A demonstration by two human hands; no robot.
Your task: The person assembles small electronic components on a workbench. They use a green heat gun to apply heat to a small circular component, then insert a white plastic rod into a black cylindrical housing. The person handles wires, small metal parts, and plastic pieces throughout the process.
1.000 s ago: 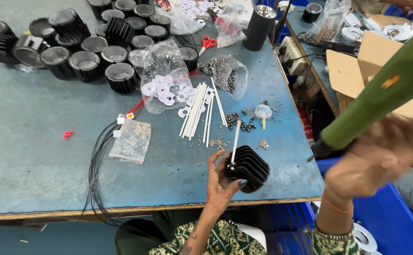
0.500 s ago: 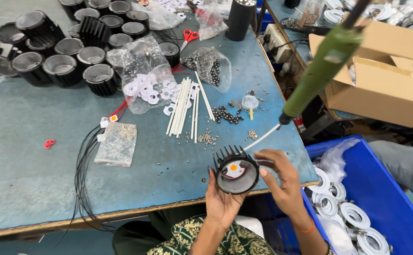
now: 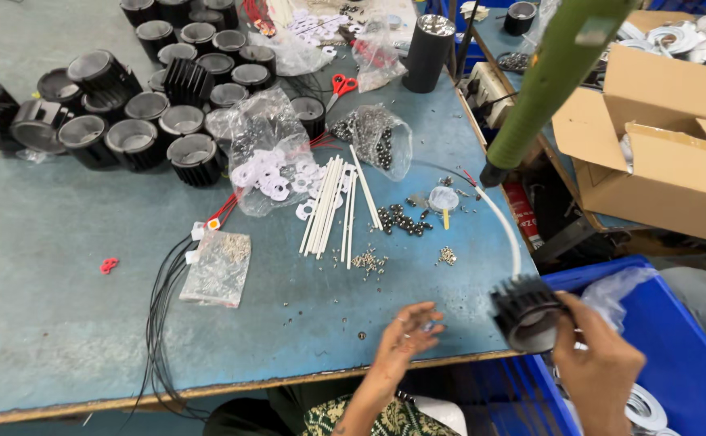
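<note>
My right hand (image 3: pixel 599 367) grips a black finned round housing (image 3: pixel 526 315) just past the table's right front corner, above a blue bin (image 3: pixel 684 355). A white tube (image 3: pixel 508 234) curves up out of the housing. My left hand (image 3: pixel 401 343) hovers over the table's front edge, left of the housing and apart from it, with its fingers loosely bent and spread. Small screws (image 3: pixel 366 260) lie on the table just beyond it. A green hanging power screwdriver (image 3: pixel 548 81) slants down above the table's right edge.
Several black finned housings (image 3: pixel 147 121) crowd the far left. White sticks (image 3: pixel 327 208), a bag of white rings (image 3: pixel 268 165), a bag of black balls (image 3: pixel 373 137), red scissors (image 3: pixel 341 85) and a tall black cylinder (image 3: pixel 427 52) lie mid-table. Black cables (image 3: pixel 159 323) loop left. A cardboard box (image 3: pixel 668 153) stands right.
My left hand has let go of the housing and moved left over the table edge. My right hand has carried the housing to the right, over the blue bin.
</note>
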